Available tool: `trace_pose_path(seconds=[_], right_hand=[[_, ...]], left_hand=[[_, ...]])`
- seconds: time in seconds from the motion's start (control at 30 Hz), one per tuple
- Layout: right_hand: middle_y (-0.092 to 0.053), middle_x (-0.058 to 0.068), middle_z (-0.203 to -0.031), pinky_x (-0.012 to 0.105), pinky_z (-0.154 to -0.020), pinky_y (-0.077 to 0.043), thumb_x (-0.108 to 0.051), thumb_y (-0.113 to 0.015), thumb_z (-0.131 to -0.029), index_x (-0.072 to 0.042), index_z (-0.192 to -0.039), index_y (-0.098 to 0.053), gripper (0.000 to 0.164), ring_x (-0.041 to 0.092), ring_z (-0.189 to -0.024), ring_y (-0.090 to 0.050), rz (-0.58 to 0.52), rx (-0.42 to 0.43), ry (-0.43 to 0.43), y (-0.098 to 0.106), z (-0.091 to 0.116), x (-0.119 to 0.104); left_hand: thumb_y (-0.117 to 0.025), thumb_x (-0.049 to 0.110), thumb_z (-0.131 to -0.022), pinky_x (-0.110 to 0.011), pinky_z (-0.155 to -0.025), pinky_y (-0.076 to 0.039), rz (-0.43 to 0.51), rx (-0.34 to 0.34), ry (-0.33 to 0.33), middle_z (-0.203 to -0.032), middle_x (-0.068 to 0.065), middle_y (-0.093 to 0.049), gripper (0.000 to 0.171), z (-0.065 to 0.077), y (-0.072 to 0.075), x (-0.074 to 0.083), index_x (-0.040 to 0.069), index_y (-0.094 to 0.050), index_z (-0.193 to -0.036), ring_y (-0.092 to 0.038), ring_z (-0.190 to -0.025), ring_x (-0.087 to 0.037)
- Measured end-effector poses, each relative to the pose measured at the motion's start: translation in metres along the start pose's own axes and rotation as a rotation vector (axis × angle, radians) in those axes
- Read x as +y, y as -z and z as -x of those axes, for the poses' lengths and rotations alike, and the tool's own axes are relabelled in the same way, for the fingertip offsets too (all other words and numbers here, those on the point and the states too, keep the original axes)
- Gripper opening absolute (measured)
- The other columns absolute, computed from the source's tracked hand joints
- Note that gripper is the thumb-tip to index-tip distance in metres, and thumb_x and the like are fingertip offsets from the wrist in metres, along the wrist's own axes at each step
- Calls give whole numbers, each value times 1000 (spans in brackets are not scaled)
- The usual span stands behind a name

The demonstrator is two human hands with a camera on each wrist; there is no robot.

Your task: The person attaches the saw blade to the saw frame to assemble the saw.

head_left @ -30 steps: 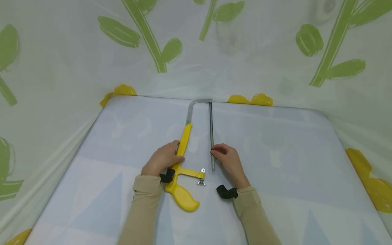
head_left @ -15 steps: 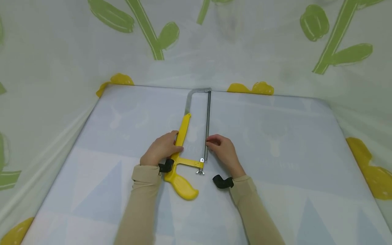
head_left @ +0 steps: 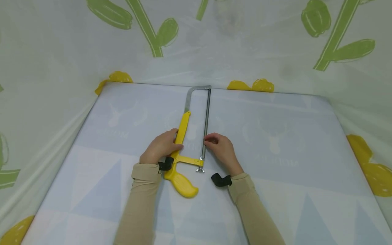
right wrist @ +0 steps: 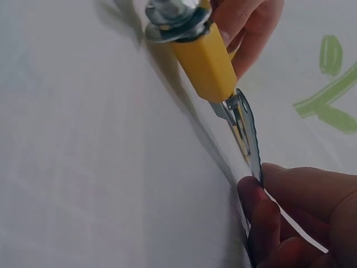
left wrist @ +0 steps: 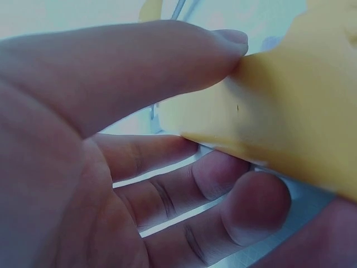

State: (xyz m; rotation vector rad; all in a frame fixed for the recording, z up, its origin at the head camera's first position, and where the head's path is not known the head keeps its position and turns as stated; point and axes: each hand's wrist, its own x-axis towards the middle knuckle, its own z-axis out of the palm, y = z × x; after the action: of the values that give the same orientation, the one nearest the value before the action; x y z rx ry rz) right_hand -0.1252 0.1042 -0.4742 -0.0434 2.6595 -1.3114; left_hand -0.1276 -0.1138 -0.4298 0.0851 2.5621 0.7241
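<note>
Right hand (head_left: pixel 223 151), as I see it from my station, has its thumb and fingertips pinched on the dark metal blade (head_left: pixel 206 117) of a hacksaw lying on the bench (head_left: pixel 275 207). I find the saw in the middle of the bench, its grey bow (head_left: pixel 188 98) by the far edge and its yellow handle (head_left: pixel 183 185) at the near end. On the other side, the left hand (head_left: pixel 160 146) grips the yellow frame (head_left: pixel 183 126); my left wrist view shows the thumb against its flat face and the fingers curled by the opposite edge. The blade runs along the right of the frame, its far end at the tip of the bow, its near end at the yellow crossarm (head_left: pixel 187 160). Through the right wrist view I see that near end, with a hole in it, right beside the metal fitting (right wrist: pixel 224 110) under the crossarm; whether it is hooked on, I cannot tell. A wing nut (head_left: pixel 200 170) sits at the crossarm's near side. Beyond the bench I have a pale curtain (head_left: pixel 245 51) printed with green stems, leaves and yellow shapes.
</note>
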Motion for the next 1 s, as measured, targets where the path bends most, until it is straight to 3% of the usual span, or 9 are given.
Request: trace_pose_path(seconds=[0.4, 1.0], right_hand=[[-61, -8, -89, 29, -66, -42, -27, -66, -81, -22, -95, -65, 15, 12, -73, -52, 76, -11, 40, -4, 6, -2], [-58, -5, -84, 28, -63, -41, -23, -67, -80, -18, -95, -65, 16, 12, -71, -51, 83, -2, 100, -2, 8, -2]], left_hand=[[-63, 31, -82, -33, -72, -42, 4, -17, 7, -98, -8, -54, 67, 4, -4, -3, 8, -31, -136, -52, -81, -20], [-63, 32, -82, -33, -74, -42, 6, -19, 25, -96, -7, -54, 69, 3, -5, -4, 8, -30, -137, -51, -82, -20]])
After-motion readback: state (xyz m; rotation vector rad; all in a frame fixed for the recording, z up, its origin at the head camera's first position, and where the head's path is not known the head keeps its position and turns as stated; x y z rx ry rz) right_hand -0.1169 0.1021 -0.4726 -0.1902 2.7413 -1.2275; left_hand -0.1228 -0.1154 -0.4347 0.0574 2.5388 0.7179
